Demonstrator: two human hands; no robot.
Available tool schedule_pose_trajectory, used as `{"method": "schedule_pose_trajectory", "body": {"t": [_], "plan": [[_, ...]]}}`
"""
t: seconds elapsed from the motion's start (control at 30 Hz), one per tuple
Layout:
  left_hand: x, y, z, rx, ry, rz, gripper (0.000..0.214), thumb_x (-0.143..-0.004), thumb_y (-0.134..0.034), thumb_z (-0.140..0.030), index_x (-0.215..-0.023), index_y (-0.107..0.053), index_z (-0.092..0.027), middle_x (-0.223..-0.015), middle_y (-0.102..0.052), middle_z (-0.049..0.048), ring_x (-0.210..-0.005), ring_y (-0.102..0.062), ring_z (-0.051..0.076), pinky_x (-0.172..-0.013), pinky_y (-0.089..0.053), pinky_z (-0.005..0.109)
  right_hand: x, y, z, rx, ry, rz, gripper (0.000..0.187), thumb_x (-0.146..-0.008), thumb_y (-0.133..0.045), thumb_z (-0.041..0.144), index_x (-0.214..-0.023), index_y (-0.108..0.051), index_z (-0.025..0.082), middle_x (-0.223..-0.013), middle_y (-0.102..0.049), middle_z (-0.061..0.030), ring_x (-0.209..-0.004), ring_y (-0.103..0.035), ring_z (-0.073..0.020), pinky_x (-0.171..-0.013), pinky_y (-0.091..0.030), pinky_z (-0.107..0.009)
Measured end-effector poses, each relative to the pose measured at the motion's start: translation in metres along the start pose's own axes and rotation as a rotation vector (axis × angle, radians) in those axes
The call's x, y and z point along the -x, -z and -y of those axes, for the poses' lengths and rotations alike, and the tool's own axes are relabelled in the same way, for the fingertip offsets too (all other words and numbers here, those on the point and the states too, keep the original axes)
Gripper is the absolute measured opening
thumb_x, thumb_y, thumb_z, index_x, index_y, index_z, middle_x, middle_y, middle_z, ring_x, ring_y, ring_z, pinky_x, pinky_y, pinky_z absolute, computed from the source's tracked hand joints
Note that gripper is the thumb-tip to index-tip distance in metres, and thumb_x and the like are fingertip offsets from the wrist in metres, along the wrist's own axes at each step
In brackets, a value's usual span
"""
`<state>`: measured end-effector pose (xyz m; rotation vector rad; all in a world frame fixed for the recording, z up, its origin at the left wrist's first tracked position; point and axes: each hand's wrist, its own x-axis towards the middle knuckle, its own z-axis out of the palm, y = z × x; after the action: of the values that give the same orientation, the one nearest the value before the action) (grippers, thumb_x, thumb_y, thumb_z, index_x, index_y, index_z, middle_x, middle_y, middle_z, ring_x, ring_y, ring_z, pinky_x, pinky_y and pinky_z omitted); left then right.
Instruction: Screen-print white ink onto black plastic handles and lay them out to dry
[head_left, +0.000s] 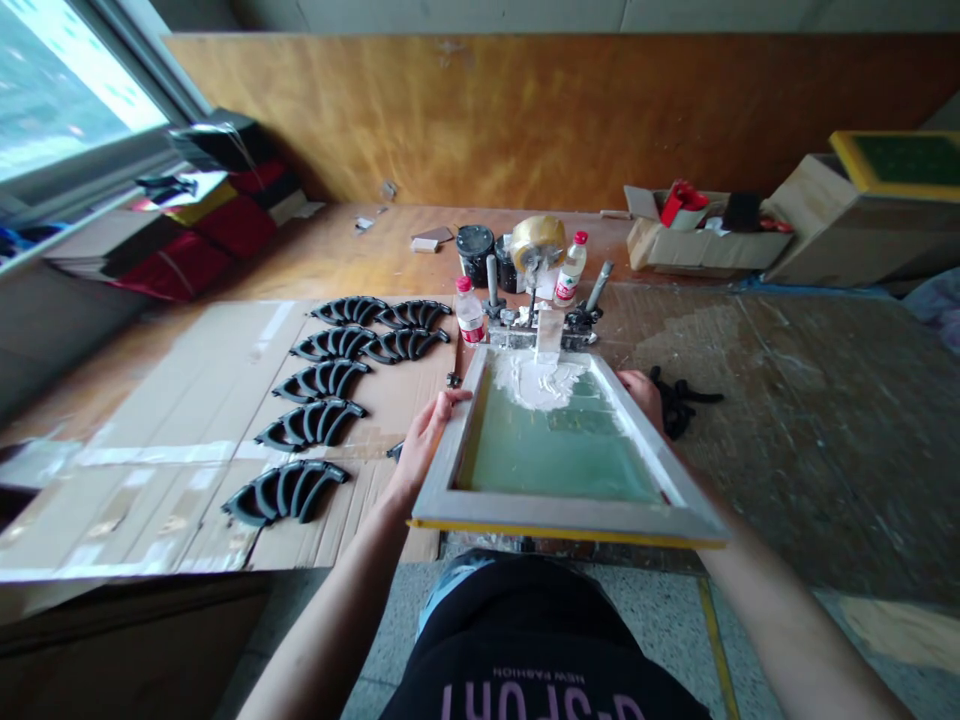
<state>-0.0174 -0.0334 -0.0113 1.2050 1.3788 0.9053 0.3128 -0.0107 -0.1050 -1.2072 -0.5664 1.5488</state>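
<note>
A wooden-framed printing screen (pixel 570 516) with green mesh tilts up toward me, hinged in a metal clamp (pixel 536 325) at its far end. A smear of white ink (pixel 541 380) lies on the mesh near the clamp. My left hand (pixel 424 440) grips the frame's left rail, fingers curled over its top edge. My right hand (pixel 643 392) holds the right rail, mostly hidden behind the frame. To the left, several curved black plastic parts (pixel 319 382) lie in rows on flattened cardboard (pixel 187 440).
Two small plastic bottles (pixel 470 312) (pixel 571 270), black tins (pixel 475 250) and a roll of tape (pixel 537 240) stand behind the clamp. A black scrap (pixel 679 400) lies right of the screen. Cardboard boxes (pixel 701 245) sit at the back right, stacked red and black sheets (pixel 195 230) by the window.
</note>
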Motion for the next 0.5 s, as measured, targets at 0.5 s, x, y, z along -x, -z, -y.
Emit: {"method": "schedule_pose_trajectory", "body": {"t": [0.5], "plan": [[0.001, -0.005, 0.117, -0.145, 0.183, 0.019, 0.066, -0.084, -0.054, -0.056, -0.138, -0.050, -0.018, -0.106, -0.070, 0.0079, -0.094, -0.064, 0.020, -0.080, -0.049, 0.028, -0.012, -0.074, -0.014, 1.678, 0.870, 0.428, 0.012, -0.083, -0.053, 0.008, -0.085, -0.062, 0.015, -0.088, -0.062, -0.0097, -0.089, -0.053, -0.0227, -0.078, -0.041, -0.032]]}}
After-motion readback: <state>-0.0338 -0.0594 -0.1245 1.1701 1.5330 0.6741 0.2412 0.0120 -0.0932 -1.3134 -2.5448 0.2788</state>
